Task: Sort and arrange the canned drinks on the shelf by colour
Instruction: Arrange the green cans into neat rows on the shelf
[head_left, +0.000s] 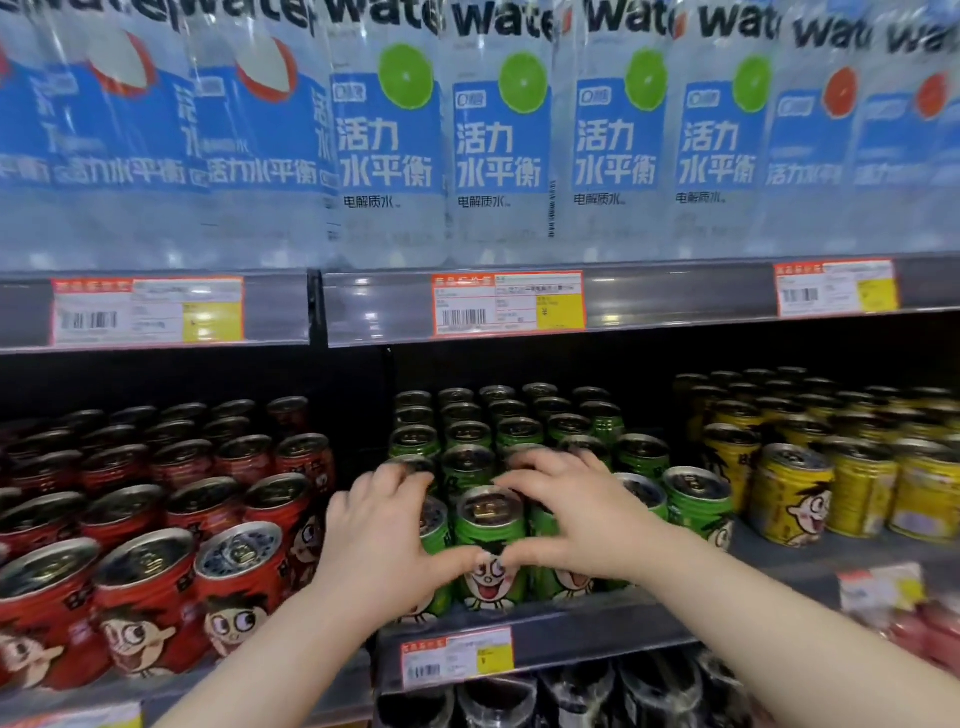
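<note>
Three blocks of cartoon-face cans stand on the middle shelf: red cans on the left, green cans in the middle, yellow cans on the right. My left hand cups the left side of the front green cans, fingers curled over their tops. My right hand cups their right side. Both thumbs meet on the front of the middle green can. Each hand hides part of a can behind it.
Large water bottles with blue labels fill the shelf above, with price tags on its rail. A gap separates the red and green blocks. Dark cans stand on the shelf below, and pink packages lie at the lower right.
</note>
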